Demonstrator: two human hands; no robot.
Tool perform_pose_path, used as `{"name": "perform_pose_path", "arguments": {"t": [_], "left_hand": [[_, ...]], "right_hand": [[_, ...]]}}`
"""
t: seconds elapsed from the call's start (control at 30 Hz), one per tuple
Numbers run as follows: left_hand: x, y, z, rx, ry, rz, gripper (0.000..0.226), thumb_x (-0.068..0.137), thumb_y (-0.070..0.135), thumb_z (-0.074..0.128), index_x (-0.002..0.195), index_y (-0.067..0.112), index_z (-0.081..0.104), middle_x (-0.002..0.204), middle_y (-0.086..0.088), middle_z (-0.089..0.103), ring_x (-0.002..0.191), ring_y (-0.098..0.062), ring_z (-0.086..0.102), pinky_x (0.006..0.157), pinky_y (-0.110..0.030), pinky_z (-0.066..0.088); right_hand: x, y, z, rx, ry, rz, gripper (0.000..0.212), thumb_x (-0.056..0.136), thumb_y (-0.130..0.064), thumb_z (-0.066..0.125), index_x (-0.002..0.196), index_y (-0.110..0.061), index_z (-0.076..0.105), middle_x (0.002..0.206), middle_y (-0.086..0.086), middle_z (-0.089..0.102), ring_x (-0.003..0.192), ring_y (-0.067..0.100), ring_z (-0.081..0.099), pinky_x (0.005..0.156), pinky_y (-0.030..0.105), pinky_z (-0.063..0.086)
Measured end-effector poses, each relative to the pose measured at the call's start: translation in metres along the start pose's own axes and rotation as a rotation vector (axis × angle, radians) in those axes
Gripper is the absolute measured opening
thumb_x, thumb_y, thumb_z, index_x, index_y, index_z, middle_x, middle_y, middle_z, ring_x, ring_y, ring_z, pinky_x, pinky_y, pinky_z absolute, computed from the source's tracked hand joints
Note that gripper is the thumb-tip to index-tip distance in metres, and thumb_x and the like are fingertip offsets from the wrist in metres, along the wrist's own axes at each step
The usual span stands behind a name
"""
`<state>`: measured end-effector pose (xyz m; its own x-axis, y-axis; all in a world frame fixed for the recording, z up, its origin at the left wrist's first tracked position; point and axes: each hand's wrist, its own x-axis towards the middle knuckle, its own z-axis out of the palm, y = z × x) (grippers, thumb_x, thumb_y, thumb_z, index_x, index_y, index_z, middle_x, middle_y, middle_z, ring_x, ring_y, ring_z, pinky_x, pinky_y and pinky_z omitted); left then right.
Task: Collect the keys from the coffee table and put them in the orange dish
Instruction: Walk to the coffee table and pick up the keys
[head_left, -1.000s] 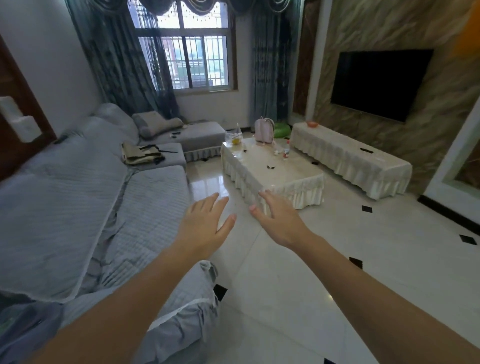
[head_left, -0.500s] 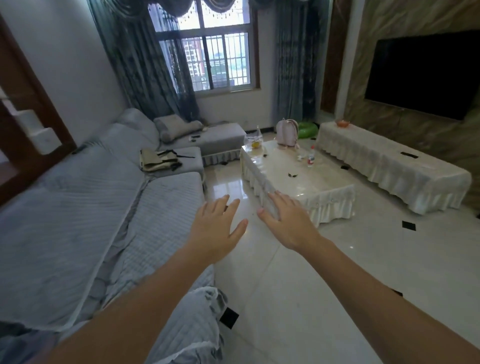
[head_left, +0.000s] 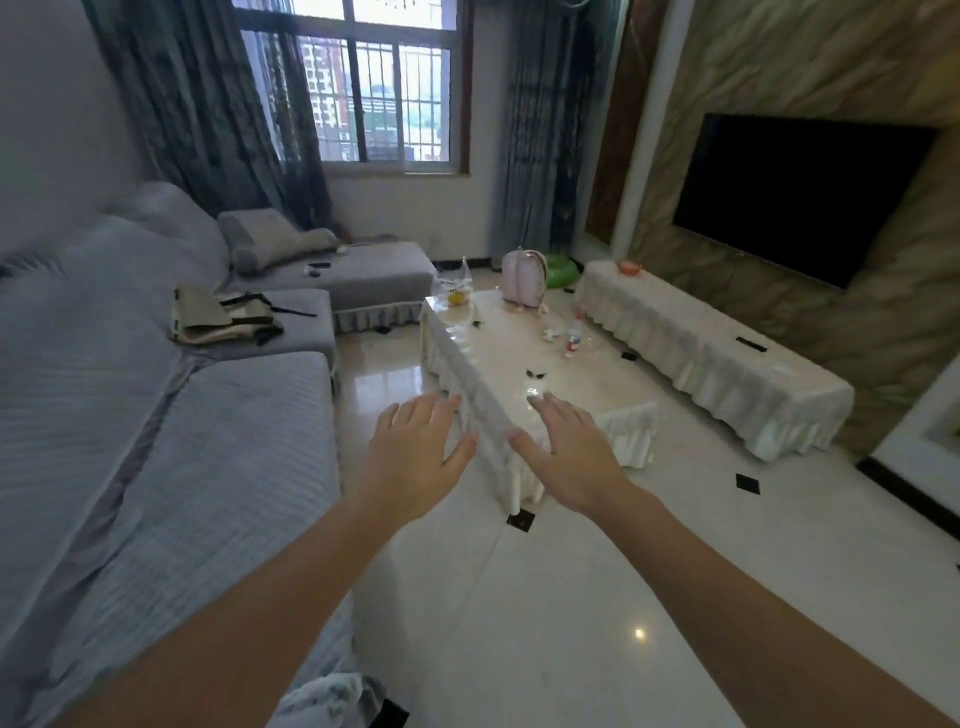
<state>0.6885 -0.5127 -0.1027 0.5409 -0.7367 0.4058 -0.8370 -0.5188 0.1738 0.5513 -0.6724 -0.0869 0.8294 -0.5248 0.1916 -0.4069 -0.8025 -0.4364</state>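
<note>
While both hands, left (head_left: 423, 457) and right (head_left: 563, 457), are hovering empty with fingers spread, the small dark keys (head_left: 537, 373) are lying on the glossy coffee table (head_left: 506, 348), well apart from the orange dish (head_left: 629, 267) on the TV bench (head_left: 711, 348). Likely light, stiff and slippery, they are asking for a fingertip pinch.

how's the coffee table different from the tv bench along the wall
The coffee table stands mid-room with a glossy bare top; the bench runs along the wall, cloth all over. The table is cluttered, with a backpack, bag and bottle; the bench holds only an orange dish and a dark remote. Both have cream ruffled skirts.
</note>
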Motion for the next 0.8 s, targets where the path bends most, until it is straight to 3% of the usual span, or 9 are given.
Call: {"name": "perform_pose_path", "arguments": {"t": [0.33,0.63,0.8], "left_hand": [[0.118,-0.043,0.047,-0.019,-0.009,0.084,0.059,0.097,0.056,0.027,0.142,0.02,0.042,0.147,-0.008,0.047,0.133,-0.025,0.043,0.111,-0.042,0.03],[0.227,-0.088,0.112,0.086,-0.063,0.024,0.061,0.095,0.058,0.027,0.139,0.02,0.045,0.144,-0.009,0.051,0.128,-0.028,0.049,0.108,-0.045,0.035],[0.292,-0.117,0.129,0.085,-0.091,-0.102,0.067,0.093,0.062,0.016,0.147,0.025,0.031,0.155,-0.007,0.035,0.141,-0.026,0.033,0.116,-0.045,0.023]], "right_hand": [[0.124,0.018,0.024,0.017,0.011,0.072,0.07,0.093,-0.064,0.033,0.151,-0.024,0.027,0.16,0.0,0.023,0.146,0.02,0.017,0.115,0.041,0.016],[0.262,0.061,0.064,0.096,-0.035,0.046,0.069,0.093,-0.063,0.034,0.15,-0.024,0.028,0.16,0.001,0.023,0.146,0.021,0.018,0.114,0.041,0.017],[0.347,0.068,0.078,0.113,-0.074,-0.022,0.068,0.093,-0.062,0.036,0.149,-0.022,0.03,0.158,0.002,0.027,0.144,0.023,0.022,0.113,0.04,0.019]]}}
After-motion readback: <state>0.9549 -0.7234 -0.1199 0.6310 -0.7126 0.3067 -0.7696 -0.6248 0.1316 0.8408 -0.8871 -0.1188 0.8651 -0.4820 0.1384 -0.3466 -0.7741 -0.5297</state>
